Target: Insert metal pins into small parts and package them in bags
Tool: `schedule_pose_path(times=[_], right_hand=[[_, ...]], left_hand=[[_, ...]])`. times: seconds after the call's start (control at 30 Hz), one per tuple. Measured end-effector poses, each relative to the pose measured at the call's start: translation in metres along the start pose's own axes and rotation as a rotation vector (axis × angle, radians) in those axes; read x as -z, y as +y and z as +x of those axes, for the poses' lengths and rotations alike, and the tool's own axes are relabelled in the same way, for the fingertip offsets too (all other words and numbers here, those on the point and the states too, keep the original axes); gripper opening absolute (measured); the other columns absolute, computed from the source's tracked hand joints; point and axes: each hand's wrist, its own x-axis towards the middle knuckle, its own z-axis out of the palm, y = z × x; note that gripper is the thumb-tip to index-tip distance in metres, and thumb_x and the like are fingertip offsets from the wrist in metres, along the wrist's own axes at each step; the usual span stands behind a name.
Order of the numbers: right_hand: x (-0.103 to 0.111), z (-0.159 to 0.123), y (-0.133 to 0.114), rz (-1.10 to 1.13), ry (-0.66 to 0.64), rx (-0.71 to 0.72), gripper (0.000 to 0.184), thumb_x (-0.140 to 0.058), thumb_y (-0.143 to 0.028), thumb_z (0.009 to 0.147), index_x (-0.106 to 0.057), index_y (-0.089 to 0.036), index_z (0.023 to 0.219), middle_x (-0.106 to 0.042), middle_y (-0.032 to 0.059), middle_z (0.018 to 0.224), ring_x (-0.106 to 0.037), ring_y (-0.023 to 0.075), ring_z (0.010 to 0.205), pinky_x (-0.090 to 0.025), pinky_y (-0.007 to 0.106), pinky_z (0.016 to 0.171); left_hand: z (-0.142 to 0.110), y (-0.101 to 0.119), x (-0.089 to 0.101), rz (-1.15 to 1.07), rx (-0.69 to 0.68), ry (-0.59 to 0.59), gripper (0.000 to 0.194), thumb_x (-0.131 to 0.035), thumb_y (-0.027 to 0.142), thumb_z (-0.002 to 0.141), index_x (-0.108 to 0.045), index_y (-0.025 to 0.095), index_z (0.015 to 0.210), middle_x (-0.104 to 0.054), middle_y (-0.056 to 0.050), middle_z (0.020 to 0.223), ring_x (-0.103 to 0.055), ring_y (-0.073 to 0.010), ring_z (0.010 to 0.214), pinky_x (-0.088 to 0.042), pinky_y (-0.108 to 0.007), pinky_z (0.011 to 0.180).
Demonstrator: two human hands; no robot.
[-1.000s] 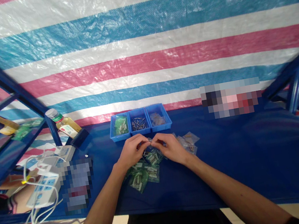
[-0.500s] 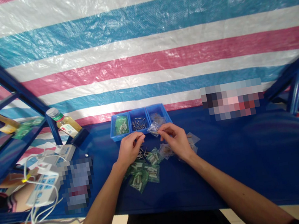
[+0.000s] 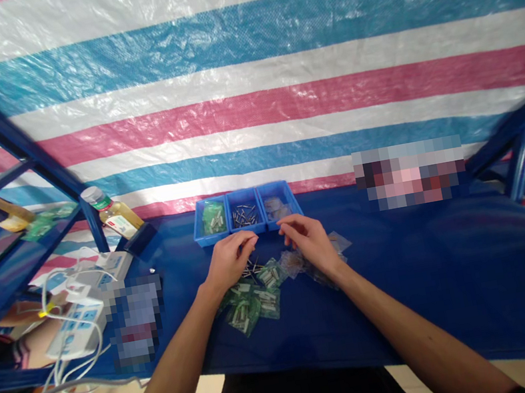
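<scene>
We find the loose metal pins (image 3: 253, 267) heaped on the near side of the middle bin (image 3: 241, 198), just beside our left hand (image 3: 228, 260). More pins lie inside that bin. The green bags (image 3: 243, 313) spread nearer us than the middle bin and the clear bags (image 3: 292, 262) to its near right, probably so that the kinds stay apart and within easy reach.

Our left hand is curled, thumb and forefinger tips close together; we cannot tell whether anything is pinched there. Our right hand (image 3: 312, 242) hangs over the clear bags, fingers loosely bent and parted, with nothing visible in them.

Touching the middle bin, the left bin (image 3: 209, 240) has green plastic in it and the right bin (image 3: 272, 190) clear bags, a row that seemingly serves both hands. Farther left of the middle bin stand a bottle (image 3: 118, 216) and a power strip (image 3: 75, 330).
</scene>
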Motion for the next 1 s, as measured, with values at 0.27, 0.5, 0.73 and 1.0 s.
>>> schedule_pose_path(times=[0.27, 0.5, 0.73, 1.0], right_hand=[[-0.005, -0.013, -0.022, -0.619, -0.493, 0.36, 0.024, -0.071, -0.046, 0.093, -0.076, -0.024, 0.103, -0.072, 0.007, 0.096, -0.06, 0.0242, 0.097, -0.044, 0.04, 0.088], [-0.007, -0.015, -0.015, -0.829, -0.525, 0.421, 0.029, -0.076, -0.049, 0.089, -0.073, -0.023, 0.1, -0.068, 0.0076, 0.102, -0.054, 0.0266, 0.103, -0.037, 0.041, 0.089], [-0.004, -0.012, -0.013, -0.737, -0.523, 0.362, 0.021, -0.074, -0.039, 0.092, -0.067, -0.022, 0.084, -0.068, 0.0045, 0.094, -0.054, 0.0233, 0.097, -0.036, 0.037, 0.086], [-0.002, -0.007, -0.016, -0.304, -0.398, 0.247, 0.021, -0.074, -0.038, 0.092, -0.068, -0.022, 0.08, -0.071, 0.0029, 0.089, -0.059, 0.0212, 0.088, -0.043, 0.035, 0.084]], left_hand=[[-0.002, -0.003, -0.001, 0.07, 0.069, -0.03, 0.027, -0.052, 0.037, 0.105, -0.072, 0.019, 0.106, -0.072, -0.002, 0.079, -0.059, -0.0125, 0.063, -0.043, -0.023, 0.064], [-0.002, -0.004, -0.001, 0.066, 0.063, -0.04, 0.029, -0.05, 0.039, 0.105, -0.072, 0.019, 0.106, -0.071, -0.002, 0.076, -0.059, -0.0126, 0.062, -0.043, -0.023, 0.063], [-0.002, -0.003, -0.002, 0.036, 0.024, -0.022, 0.028, -0.051, 0.037, 0.105, -0.072, 0.019, 0.105, -0.071, -0.002, 0.079, -0.06, -0.0129, 0.063, -0.044, -0.023, 0.063], [-0.001, 0.003, 0.004, -0.035, -0.012, 0.017, 0.027, -0.049, 0.036, 0.106, -0.069, 0.018, 0.108, -0.071, -0.008, 0.1, -0.064, -0.0168, 0.085, -0.048, -0.027, 0.076]])
